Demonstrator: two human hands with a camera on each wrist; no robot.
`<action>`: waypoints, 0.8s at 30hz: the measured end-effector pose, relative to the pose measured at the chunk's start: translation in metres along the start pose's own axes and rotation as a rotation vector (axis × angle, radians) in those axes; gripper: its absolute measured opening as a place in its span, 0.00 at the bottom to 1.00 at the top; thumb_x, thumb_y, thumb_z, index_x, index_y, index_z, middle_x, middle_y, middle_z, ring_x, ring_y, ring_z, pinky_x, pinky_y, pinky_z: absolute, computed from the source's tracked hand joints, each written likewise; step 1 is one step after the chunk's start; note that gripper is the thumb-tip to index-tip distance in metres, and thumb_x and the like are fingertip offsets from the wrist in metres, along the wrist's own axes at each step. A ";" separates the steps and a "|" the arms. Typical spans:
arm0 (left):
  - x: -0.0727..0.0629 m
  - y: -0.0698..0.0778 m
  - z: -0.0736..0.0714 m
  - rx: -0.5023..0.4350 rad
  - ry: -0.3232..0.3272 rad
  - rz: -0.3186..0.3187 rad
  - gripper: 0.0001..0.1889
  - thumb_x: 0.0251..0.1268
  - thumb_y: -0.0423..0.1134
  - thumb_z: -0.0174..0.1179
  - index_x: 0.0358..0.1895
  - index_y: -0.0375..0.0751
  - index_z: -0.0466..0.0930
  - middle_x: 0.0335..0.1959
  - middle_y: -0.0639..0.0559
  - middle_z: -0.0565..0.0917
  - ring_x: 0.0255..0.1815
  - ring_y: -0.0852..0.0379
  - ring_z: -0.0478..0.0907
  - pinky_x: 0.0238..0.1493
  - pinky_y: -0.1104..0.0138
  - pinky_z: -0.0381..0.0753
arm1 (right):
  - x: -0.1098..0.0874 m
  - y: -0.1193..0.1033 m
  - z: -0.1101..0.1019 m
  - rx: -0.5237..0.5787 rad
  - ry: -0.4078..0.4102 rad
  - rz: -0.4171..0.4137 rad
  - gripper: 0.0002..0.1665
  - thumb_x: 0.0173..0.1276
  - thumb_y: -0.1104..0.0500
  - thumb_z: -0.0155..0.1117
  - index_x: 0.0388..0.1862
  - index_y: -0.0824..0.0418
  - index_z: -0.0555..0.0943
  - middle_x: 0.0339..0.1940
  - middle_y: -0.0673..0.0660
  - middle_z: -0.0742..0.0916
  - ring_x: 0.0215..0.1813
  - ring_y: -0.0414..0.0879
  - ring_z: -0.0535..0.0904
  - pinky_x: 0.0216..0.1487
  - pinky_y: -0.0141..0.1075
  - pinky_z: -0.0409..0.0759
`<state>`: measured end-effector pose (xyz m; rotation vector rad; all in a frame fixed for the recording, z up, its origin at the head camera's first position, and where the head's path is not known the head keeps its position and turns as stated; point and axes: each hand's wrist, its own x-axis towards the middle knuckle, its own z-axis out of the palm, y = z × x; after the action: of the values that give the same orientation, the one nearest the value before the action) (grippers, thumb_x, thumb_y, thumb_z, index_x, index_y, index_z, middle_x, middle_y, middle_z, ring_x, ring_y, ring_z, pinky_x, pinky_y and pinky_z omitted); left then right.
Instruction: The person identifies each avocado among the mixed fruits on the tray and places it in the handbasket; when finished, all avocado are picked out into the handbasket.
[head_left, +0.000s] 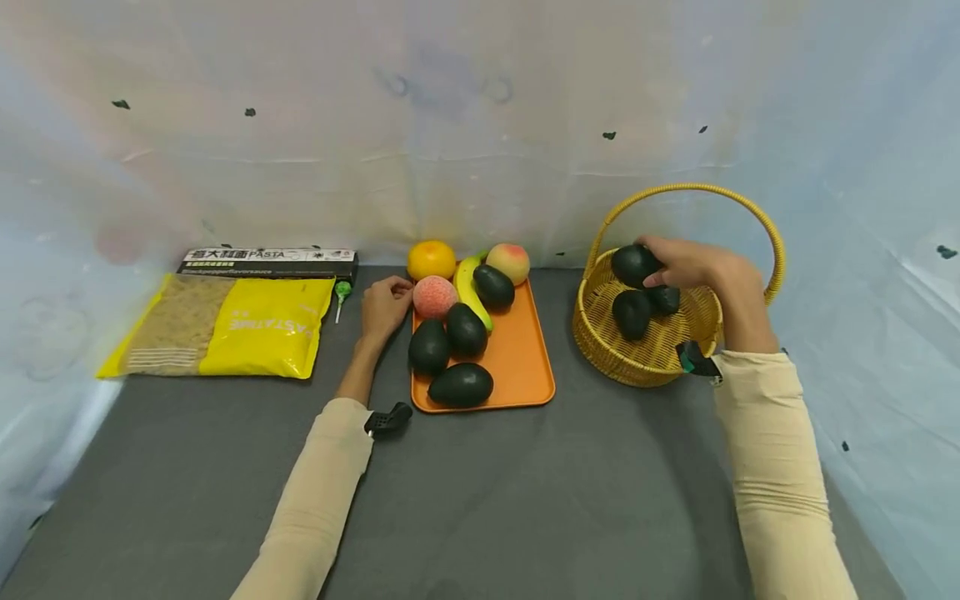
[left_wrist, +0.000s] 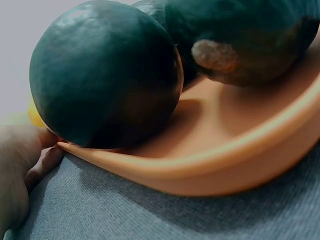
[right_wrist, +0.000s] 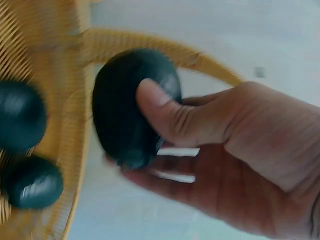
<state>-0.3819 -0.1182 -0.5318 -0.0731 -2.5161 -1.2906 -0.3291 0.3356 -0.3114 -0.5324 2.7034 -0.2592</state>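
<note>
left of the tray (head_left: 525,367), a lollipop (head_left: 342,289) lies beside a yellow bag (head_left: 273,321).

"PASTA" marks the box (head_left: 268,264); "ASTATIME" the bag (head_left: 217,327).

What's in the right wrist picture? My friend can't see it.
A right hand grips a dark green avocado between thumb and fingers. At the picture's left, a yellow woven basket has two more avocados inside, and its handle runs behind the gripped one.
</note>
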 end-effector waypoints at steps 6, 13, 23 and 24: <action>0.003 -0.006 -0.007 0.014 0.006 -0.010 0.13 0.70 0.42 0.66 0.45 0.34 0.89 0.41 0.36 0.91 0.43 0.40 0.89 0.53 0.47 0.84 | 0.036 0.006 -0.010 -0.175 -0.095 -0.040 0.38 0.72 0.65 0.68 0.76 0.72 0.65 0.72 0.75 0.75 0.71 0.71 0.73 0.69 0.64 0.73; 0.003 -0.007 -0.009 0.015 0.010 -0.007 0.14 0.71 0.43 0.66 0.45 0.35 0.89 0.42 0.36 0.92 0.44 0.40 0.89 0.55 0.47 0.83 | 0.067 0.016 -0.003 -0.237 -0.130 -0.032 0.42 0.66 0.68 0.73 0.76 0.69 0.66 0.71 0.75 0.76 0.72 0.72 0.73 0.71 0.64 0.72; -0.002 -0.004 -0.003 0.002 -0.021 -0.001 0.15 0.72 0.46 0.65 0.46 0.35 0.89 0.43 0.36 0.91 0.45 0.41 0.89 0.56 0.47 0.83 | 0.078 0.035 0.017 -0.305 -0.052 -0.038 0.44 0.51 0.75 0.81 0.67 0.71 0.73 0.65 0.77 0.80 0.66 0.75 0.76 0.67 0.64 0.77; -0.002 -0.005 -0.003 -0.003 -0.019 0.000 0.15 0.72 0.46 0.65 0.46 0.36 0.89 0.43 0.36 0.91 0.44 0.41 0.89 0.56 0.47 0.83 | 0.078 0.036 0.018 -0.308 -0.030 -0.040 0.44 0.49 0.76 0.81 0.66 0.71 0.74 0.64 0.76 0.81 0.64 0.74 0.78 0.66 0.64 0.77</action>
<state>-0.3800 -0.1230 -0.5345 -0.0864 -2.5303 -1.2994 -0.4009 0.3354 -0.3623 -0.6707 2.7193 0.1577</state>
